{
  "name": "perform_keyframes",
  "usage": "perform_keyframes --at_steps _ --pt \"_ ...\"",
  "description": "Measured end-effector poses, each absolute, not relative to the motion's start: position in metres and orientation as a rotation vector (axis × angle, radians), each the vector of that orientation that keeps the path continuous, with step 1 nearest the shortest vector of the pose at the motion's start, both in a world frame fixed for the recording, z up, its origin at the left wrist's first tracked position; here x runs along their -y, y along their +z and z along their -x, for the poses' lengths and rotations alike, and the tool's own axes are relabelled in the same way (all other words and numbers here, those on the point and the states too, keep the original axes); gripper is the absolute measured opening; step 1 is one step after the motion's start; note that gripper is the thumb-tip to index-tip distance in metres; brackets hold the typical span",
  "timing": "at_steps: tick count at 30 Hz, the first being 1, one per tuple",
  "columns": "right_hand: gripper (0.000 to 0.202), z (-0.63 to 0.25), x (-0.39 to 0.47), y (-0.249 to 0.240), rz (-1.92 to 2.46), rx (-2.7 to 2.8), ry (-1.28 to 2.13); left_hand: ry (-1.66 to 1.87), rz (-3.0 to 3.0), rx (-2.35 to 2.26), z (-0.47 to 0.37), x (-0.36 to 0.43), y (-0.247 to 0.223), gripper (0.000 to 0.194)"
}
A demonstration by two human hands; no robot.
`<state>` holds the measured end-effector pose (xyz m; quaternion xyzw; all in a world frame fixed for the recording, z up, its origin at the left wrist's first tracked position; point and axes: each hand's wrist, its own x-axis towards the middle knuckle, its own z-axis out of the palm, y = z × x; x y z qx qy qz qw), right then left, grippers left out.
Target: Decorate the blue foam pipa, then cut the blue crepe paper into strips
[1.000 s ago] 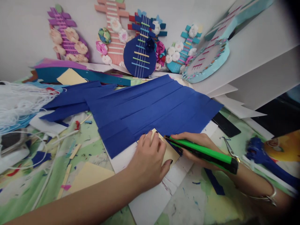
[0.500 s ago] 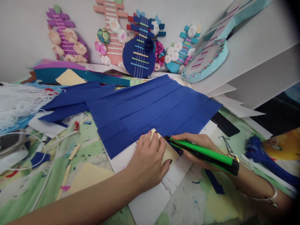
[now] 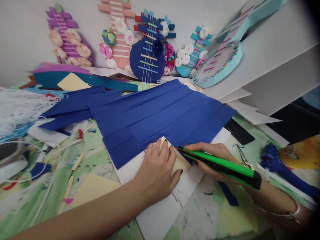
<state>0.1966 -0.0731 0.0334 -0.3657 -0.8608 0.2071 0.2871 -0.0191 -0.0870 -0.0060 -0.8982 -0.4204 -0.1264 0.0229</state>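
Observation:
My left hand (image 3: 158, 170) lies flat, fingers stretched out, pressing a pale yellow card (image 3: 181, 164). The card rests on white sheets (image 3: 160, 218) at the lower edge of a large creased blue paper (image 3: 160, 113). In my right hand (image 3: 215, 150) is a green and black utility knife (image 3: 222, 162), its handle slanting down to the right. The knife's front end is at the card's upper right edge, close to my left fingertips. Whether the blade touches the paper I cannot make out.
Decorated paper lutes, among them a dark blue one (image 3: 147, 60), stand along the wall. White cord (image 3: 22, 106) lies on the left. Scissors (image 3: 243, 156), a black phone-like slab (image 3: 240, 131) and a blue glue gun (image 3: 271, 156) lie on the right.
The knife and my right hand have shifted slightly right, the handle's rear end most. My left hand keeps its place on the card. The whole view has moved a little.

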Motion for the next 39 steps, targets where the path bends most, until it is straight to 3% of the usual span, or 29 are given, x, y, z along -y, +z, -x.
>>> perform_keyframes --at_steps 39 --pt "0.040 -0.203 0.087 0.026 1.026 2.261 0.434 -0.376 2.792 1.325 0.020 0.087 -0.006 0.057"
